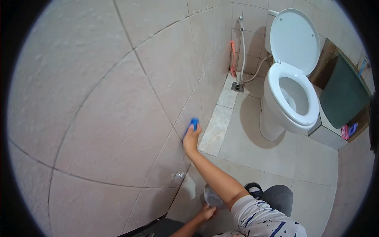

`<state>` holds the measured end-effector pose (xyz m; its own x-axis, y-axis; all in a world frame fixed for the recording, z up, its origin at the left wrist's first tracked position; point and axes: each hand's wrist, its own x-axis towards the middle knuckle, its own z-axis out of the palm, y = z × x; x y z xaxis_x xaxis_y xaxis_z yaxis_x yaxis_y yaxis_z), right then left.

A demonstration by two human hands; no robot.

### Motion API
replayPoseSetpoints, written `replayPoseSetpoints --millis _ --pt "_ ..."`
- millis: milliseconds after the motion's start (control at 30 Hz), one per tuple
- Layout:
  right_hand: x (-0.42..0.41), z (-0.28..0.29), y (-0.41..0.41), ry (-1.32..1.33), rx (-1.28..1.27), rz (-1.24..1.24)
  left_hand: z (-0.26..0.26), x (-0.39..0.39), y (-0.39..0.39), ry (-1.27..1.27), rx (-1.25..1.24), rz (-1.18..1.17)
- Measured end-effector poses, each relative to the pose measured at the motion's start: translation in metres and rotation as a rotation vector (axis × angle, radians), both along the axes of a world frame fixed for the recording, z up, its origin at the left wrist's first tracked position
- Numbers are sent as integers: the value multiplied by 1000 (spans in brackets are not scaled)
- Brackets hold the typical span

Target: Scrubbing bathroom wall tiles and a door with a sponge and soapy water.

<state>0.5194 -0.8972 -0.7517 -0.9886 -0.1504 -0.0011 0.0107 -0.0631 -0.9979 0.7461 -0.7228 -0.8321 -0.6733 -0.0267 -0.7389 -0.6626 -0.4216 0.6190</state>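
Observation:
A blue scrubbing brush (194, 122) is gripped by my right hand (192, 137) and held against the tiled wall (133, 118), low down near the floor edge. Below my right forearm, my left hand (207, 212) holds a translucent plastic dipper (212, 198) by its handle, over the floor tiles. The dipper is partly hidden behind the forearm, and its contents cannot be made out. Wet, shiny patches show on the wall beside the dipper.
A white toilet (291, 94) with its lid raised stands at the right. Behind it are a hose sprayer (241, 23), a pink brush (233, 60) and a floor drain (237, 86). A green bin (345, 91) rests on a tiled ledge (327, 136).

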Motion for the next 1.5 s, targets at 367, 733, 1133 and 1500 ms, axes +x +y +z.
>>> replayPoseSetpoints --millis 367,733,1133,1500 --pt "-3 -46 14 552 -13 86 40 78 -12 -146 -131 138" --pt "5 50 5 843 -128 105 63 32 40 -134 -87 648" --pt "-64 83 -8 507 -176 -19 58 13 65 -21 -8 619" --pt "-115 7 -17 323 -22 -75 60 -6 54 77 -143 383"
